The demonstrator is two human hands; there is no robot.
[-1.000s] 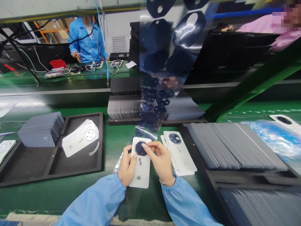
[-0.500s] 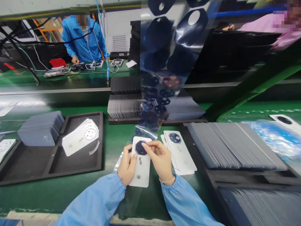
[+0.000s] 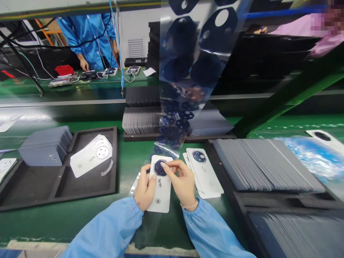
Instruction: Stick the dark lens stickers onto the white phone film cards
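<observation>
My left hand (image 3: 144,188) grips the left edge of a white phone back cover (image 3: 161,191), thumb on its face. The cover carries dark lettering and a small round mark. On its upper part lies a dark octagonal camera sticker (image 3: 159,168) with several holes. My right hand (image 3: 180,181) is closed, its fingertips pinching at the sticker's upper right; they hide part of it. A long clear film strip (image 3: 177,46) bearing dark octagonal stickers hangs in front and runs down behind the cover. To the right, white covers with dark camera areas (image 3: 205,175) lie stacked.
At left, a black divided tray (image 3: 32,182) holds grey sheets (image 3: 44,147) and fanned white covers (image 3: 91,157). Packed grey sheets (image 3: 268,165) fill a black tray at right, near blue plastic film (image 3: 309,154). A green beam (image 3: 282,93) slants across. A person in blue (image 3: 88,39) stands across the line.
My right fingertips have shifted slightly left over the dark sticker, while both hands stay on the cover. The view has moved slightly, and the person opposite has moved left and stands more upright.
</observation>
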